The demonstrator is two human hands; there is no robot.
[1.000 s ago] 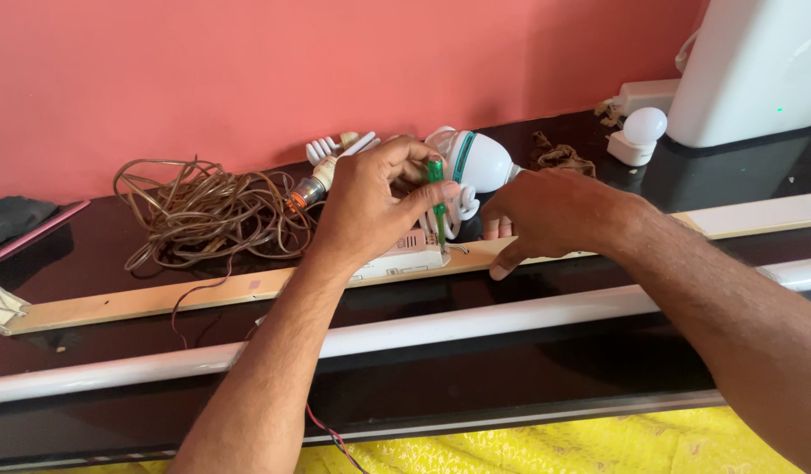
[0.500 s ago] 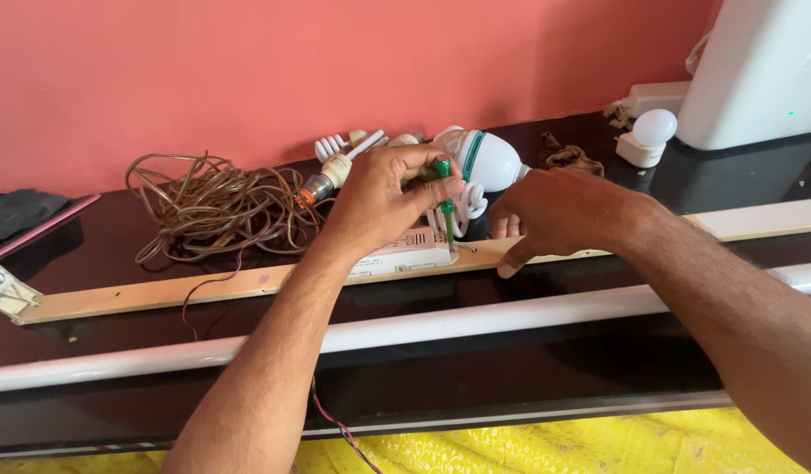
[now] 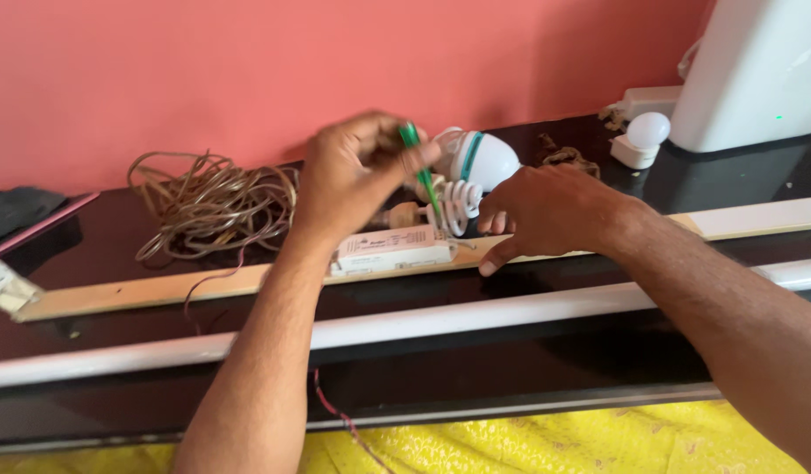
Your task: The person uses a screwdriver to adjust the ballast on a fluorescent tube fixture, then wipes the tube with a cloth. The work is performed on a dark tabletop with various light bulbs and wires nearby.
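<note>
Two long pieces cross the dark desk [image 3: 704,175]: a white tube [image 3: 511,309] by its front edge and a wooden batten [image 3: 159,294] carrying a white ballast box [image 3: 392,248] mid-length. The right hand [image 3: 546,211] presses the batten; the left hand [image 3: 357,180] pinches a green screwdriver [image 3: 420,167] above the box. Keeping that tip upright and the batten pinned should steady the work.

Your left hand [image 3: 353,189] pinches a screwdriver [image 3: 420,167] with a glossy green, see-through plastic handle. Your right hand [image 3: 546,215] presses on a pale, matt wooden batten [image 3: 142,294] that carries a smooth white plastic box [image 3: 392,249]. The tabletop [image 3: 511,351] looks like polished dark stone, mirror-glossy. You see a matt white tube [image 3: 475,313], glossy white plastic bulbs [image 3: 480,162], and coiled wire [image 3: 208,202] in shiny translucent sheath.
</note>
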